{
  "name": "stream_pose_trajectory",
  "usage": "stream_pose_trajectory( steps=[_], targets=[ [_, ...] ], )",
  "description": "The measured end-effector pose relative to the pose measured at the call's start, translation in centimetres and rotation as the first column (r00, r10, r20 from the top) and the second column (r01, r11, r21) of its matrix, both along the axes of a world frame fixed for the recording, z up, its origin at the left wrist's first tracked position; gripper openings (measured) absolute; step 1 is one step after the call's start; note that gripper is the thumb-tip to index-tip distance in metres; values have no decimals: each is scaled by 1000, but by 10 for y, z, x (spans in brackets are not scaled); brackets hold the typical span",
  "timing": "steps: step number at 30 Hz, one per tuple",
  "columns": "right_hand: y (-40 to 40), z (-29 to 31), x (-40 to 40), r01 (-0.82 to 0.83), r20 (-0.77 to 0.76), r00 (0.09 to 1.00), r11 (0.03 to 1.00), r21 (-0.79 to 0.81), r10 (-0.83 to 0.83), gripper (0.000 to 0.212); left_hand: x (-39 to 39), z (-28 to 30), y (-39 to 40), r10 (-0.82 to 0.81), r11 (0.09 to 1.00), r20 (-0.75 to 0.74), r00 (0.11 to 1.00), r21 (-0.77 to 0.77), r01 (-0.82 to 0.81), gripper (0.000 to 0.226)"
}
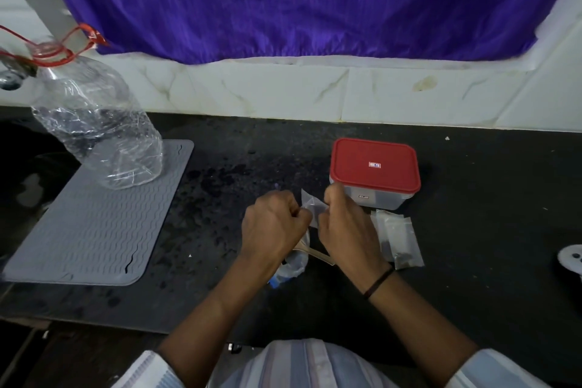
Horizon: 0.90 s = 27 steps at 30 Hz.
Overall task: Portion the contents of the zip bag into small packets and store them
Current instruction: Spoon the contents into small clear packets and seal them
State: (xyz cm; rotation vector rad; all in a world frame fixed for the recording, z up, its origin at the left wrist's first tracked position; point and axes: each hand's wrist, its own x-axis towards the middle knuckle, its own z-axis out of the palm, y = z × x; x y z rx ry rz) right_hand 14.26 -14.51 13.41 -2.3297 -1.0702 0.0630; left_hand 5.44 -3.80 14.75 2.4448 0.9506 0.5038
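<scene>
Both hands meet over the dark counter on a small clear packet [310,206]. My left hand [272,227] pinches its left edge with closed fingers. My right hand [345,227] grips its right side. Below the hands lies the zip bag [294,264] with a blue strip, partly hidden by my left wrist, and a wooden spoon [318,253] rests across it. A few filled small packets [398,239] with dark contents lie to the right of my right hand. Just behind them stands a clear box with a red lid [374,164], closed.
A grey ribbed mat [94,230] lies at the left with a large crumpled clear bottle [97,123] on its far end. A white tiled wall and a purple curtain [299,0] rise behind the counter. A white object [571,258] sits at the right edge.
</scene>
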Motion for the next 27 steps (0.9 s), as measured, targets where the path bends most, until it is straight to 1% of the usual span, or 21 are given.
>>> stream_pose_trajectory(
  steps=[2, 4, 6, 8, 10, 11, 12, 13, 14, 15, 16, 17, 19, 20, 21, 22, 24, 26, 27],
  targets=[
    [1, 3, -3, -91, 98, 990, 991, -94, 100, 13, 0, 3, 0, -3, 999, -10, 1000, 40, 4, 27],
    [3, 4, -2, -127, 119, 982, 982, -141, 144, 15, 0, 5, 2, 5, 998, -8, 1000, 58, -5, 30],
    [5, 7, -1, -131, 107, 983, 975, -178, 151, 16, -1, 4, 5, -10, 997, -1, 1000, 72, 10, 29],
    [8, 12, 1, -143, 30, 988, 972, -184, 151, 14, -3, 3, 11, -95, 993, 5, 995, 75, 95, 30],
    [8, 16, 3, -139, -54, 990, 982, -128, 133, 12, -5, 3, 20, -207, 977, 16, 978, 47, 206, 30],
    [8, 17, 5, -128, -81, 989, 987, -95, 120, 15, -6, 5, 24, -253, 967, 33, 967, 21, 253, 26],
    [8, 19, 7, -121, -108, 988, 991, -63, 114, 19, -8, 7, 28, -293, 956, 61, 954, -2, 294, 22],
    [9, 20, 9, -127, -148, 982, 991, -34, 120, 18, -9, 6, 32, -321, 946, 95, 942, -21, 325, 21],
    [10, 21, 10, -143, -199, 970, 990, -1, 139, 12, -12, 4, 37, -348, 934, 149, 926, -32, 356, 21],
    [13, 22, 11, -163, -264, 950, 986, 36, 167, 10, -15, 1, 41, -371, 922, 203, 906, -32, 385, 19],
    [15, 24, 12, -179, -341, 920, 981, 74, 194, 15, -18, -3, 44, -393, 911, 244, 886, -24, 411, 23],
    [18, 25, 12, -191, -419, 881, 975, 111, 221, 20, -22, -5, 47, -414, 903, 241, 878, -16, 430, 40],
    [22, 28, 12, -229, -509, 815, 961, 156, 277, 28, -26, -11, 49, -448, 887, 152, 881, -45, 459, 87],
    [25, 29, 12, -266, -523, 794, 950, 162, 311, 30, -27, -14, 48, -452, 886, 109, 885, -60, 460, 100],
    [27, 29, 11, -312, -527, 776, 937, 159, 348, 32, -27, -16, 46, -447, 889, 94, 889, -63, 454, 104],
    [29, 28, 10, -355, -527, 763, 924, 145, 375, 33, -26, -19, 45, -440, 894, 104, 892, -43, 446, 98],
    [32, 27, 7, -403, -535, 740, 906, 133, 408, 33, -23, -24, 43, -415, 907, 167, 894, 4, 421, 72],
    [34, 25, 4, -398, -550, 712, 896, 197, 437, 31, -22, -26, 43, -336, 935, 248, 908, -30, 354, 48],
    [33, 23, 4, -366, -548, 714, 900, 239, 436, 29, -22, -27, 44, -272, 952, 272, 923, -66, 300, 42]
  ],
)
